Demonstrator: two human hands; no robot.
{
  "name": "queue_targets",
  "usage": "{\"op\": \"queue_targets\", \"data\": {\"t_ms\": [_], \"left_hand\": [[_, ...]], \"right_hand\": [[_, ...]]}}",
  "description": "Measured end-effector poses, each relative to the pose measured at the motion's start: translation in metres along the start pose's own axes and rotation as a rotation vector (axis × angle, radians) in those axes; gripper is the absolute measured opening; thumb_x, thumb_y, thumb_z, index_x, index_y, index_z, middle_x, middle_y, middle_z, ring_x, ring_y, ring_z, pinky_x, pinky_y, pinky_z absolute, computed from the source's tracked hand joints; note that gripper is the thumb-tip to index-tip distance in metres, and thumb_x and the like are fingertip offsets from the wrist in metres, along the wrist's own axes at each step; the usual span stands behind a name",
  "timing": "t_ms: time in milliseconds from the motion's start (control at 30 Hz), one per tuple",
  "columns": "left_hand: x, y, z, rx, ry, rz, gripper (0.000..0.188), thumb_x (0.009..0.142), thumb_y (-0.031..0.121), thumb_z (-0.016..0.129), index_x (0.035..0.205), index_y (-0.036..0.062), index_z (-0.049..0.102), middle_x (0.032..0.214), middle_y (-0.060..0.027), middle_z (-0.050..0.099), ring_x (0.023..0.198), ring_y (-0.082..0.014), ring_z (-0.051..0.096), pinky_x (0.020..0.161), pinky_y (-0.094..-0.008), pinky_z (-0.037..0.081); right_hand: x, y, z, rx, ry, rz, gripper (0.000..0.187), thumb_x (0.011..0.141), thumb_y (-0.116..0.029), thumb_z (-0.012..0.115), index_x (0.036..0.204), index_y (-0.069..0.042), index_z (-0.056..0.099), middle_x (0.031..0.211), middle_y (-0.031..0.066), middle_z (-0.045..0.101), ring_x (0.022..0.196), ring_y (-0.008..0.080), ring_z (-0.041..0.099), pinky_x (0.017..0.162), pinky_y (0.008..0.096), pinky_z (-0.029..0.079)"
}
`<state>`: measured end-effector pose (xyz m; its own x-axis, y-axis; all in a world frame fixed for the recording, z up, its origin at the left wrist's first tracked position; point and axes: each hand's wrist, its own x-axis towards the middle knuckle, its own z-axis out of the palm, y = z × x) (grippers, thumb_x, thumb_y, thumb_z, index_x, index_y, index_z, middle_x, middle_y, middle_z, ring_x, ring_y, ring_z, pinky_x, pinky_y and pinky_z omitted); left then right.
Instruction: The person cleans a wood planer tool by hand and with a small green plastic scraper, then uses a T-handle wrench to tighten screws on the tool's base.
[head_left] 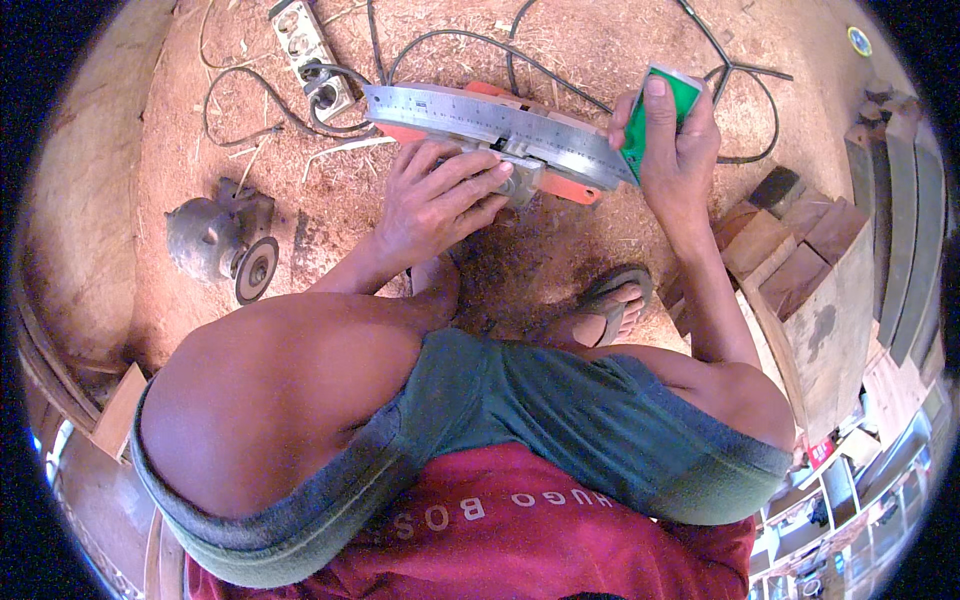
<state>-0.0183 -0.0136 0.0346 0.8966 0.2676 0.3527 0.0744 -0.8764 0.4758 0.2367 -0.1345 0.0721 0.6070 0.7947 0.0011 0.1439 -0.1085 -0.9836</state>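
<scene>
My right hand (680,135) is closed round the green handle of a try square (490,122), thumb up along the handle. Its wide steel blade, marked with a scale, stretches left across an orange-and-grey power tool (575,188). On the near side, my left hand (445,190) grips the tool's grey metal part, its fingers bent over it close to the blade. Much of the tool is hidden under the blade and my fingers, so its exact kind is unclear.
A bench grinder (215,240) sits on the dusty floor at left. At the top are a white power strip (308,55) with plugs and a loose black cable (470,38). Wood blocks (790,240) are stacked at right, beside my sandalled foot (615,305).
</scene>
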Motion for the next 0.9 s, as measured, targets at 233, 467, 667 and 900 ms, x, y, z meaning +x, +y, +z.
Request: {"op": "queue_targets", "data": {"t_ms": [233,467,667,900], "left_hand": [[-0.0003,0.0004,-0.0014,0.003,-0.023,-0.010,0.045,0.074,0.018,0.089,0.118,0.0133,0.078,0.126,-0.0016,0.072,0.108,-0.0289,0.063,0.092,-0.0431,0.052],[0.0042,0.0007,-0.0005,0.020,0.038,0.024,0.042,0.075,0.019,0.088,0.116,0.0144,0.079,0.120,0.0033,0.072,0.096,-0.0221,0.062,0.085,-0.0386,0.050],[0.0050,0.0013,-0.0014,0.004,0.037,0.023,0.042,0.074,0.018,0.088,0.115,0.0145,0.079,0.119,0.0038,0.072,0.095,-0.0222,0.062,0.086,-0.0389,0.051],[0.0042,0.0012,-0.0004,0.008,0.032,0.017,0.041,0.074,0.018,0.088,0.115,0.0150,0.079,0.119,0.0043,0.072,0.096,-0.0220,0.062,0.086,-0.0391,0.051]], "right_hand": [[0.0000,0.0013,0.0000,0.000,-0.004,0.000,0.021,0.115,-0.025,0.048,0.108,-0.005,0.047,0.077,0.0075,0.065,0.064,0.0116,0.063,0.058,0.0271,0.051],[-0.0008,0.0012,-0.0001,0.022,0.004,0.017,0.021,0.115,-0.024,0.048,0.108,-0.005,0.047,0.078,0.0080,0.065,0.064,0.0121,0.063,0.058,0.0277,0.052],[-0.0013,0.0023,-0.0005,0.042,0.010,0.007,0.020,0.115,-0.023,0.048,0.108,-0.005,0.048,0.078,0.0082,0.065,0.064,0.0126,0.063,0.058,0.0279,0.052],[-0.0013,0.0015,-0.0011,0.011,0.017,0.001,0.020,0.115,-0.023,0.047,0.108,-0.004,0.048,0.077,0.0086,0.066,0.065,0.0124,0.064,0.059,0.0276,0.052]]}}
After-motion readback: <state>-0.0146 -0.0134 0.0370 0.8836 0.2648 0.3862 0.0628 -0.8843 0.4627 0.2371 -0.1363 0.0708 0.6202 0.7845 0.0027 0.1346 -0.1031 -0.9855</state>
